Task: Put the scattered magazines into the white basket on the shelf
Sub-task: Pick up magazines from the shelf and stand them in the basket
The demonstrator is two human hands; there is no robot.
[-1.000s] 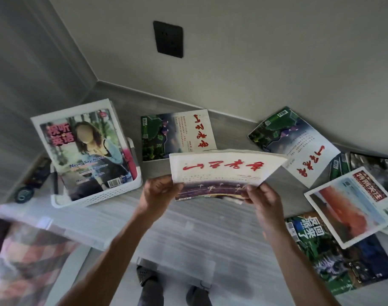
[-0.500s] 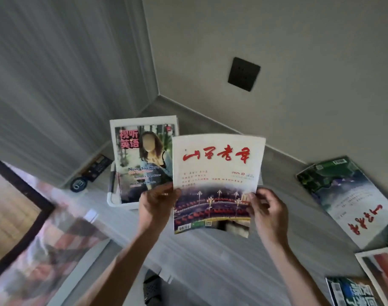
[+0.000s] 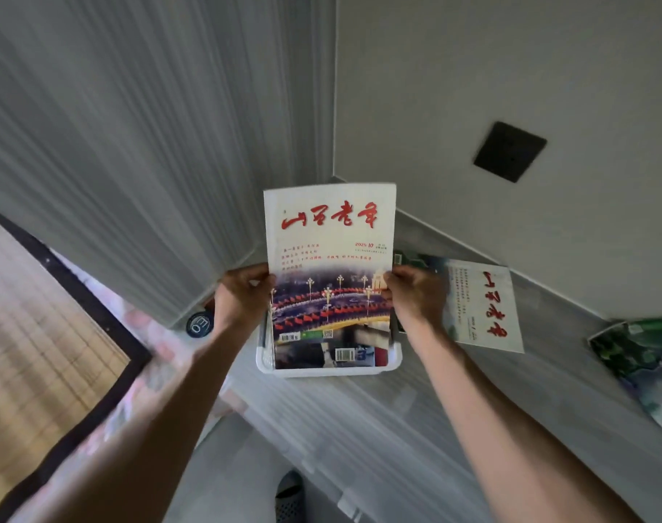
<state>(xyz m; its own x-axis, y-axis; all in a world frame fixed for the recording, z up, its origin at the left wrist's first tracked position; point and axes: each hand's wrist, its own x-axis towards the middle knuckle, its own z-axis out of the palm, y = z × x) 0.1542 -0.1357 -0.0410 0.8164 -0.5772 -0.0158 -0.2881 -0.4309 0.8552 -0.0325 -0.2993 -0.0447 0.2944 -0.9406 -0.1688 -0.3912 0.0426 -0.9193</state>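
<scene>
I hold a white magazine with red calligraphy (image 3: 329,235) upright by both side edges. My left hand (image 3: 242,296) grips its left edge and my right hand (image 3: 416,296) grips its right edge. Its lower edge sits inside the white basket (image 3: 329,369) on the grey shelf, in the corner. Another magazine's cover with a barcode (image 3: 333,354) shows in the basket below it; the rest of the basket's contents is hidden. A similar magazine (image 3: 480,303) lies flat on the shelf just right of my right hand.
A green-covered magazine (image 3: 646,356) lies at the right edge of the grey shelf (image 3: 397,420). A round dark blue object (image 3: 199,323) sits by the left wall. A black wall socket (image 3: 509,151) is on the back wall. Walls close the corner behind the basket.
The view has swung left. Both hands have carried the red-titled magazine left over the basket and lowered it upright in front of the magazine that stands there.
</scene>
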